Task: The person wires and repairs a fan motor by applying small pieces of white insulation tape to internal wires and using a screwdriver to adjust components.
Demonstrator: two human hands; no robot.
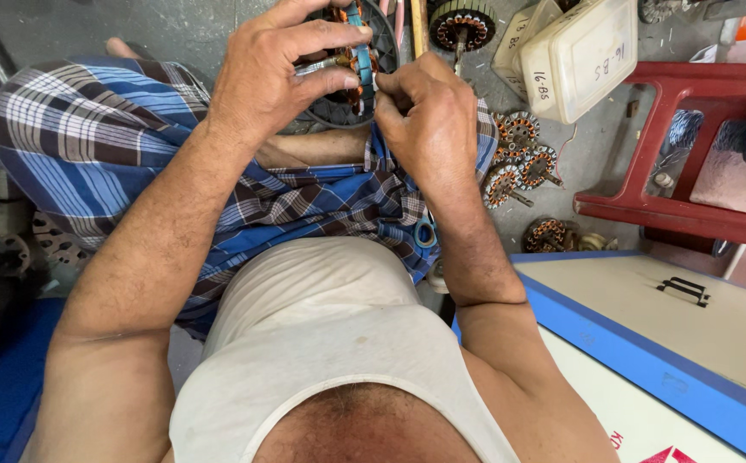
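My left hand [274, 73] grips a round motor stator [357, 64] with copper windings, held over my lap. Its fingers wrap the near rim and pinch a thin metal pin against it. My right hand [429, 116] is closed just right of the stator, fingertips pinching something small at its edge; what it pinches is hidden. A blue and white checked cloth [116, 146] covers my legs below both hands.
Several wound stators [520, 159] lie on the grey floor to the right. Cream plastic boxes [586, 56] sit at the top right, beside a red plastic stool [690, 146]. A blue-edged cream board [647, 343] fills the lower right. Blue-handled scissors [425, 231] rest on my lap.
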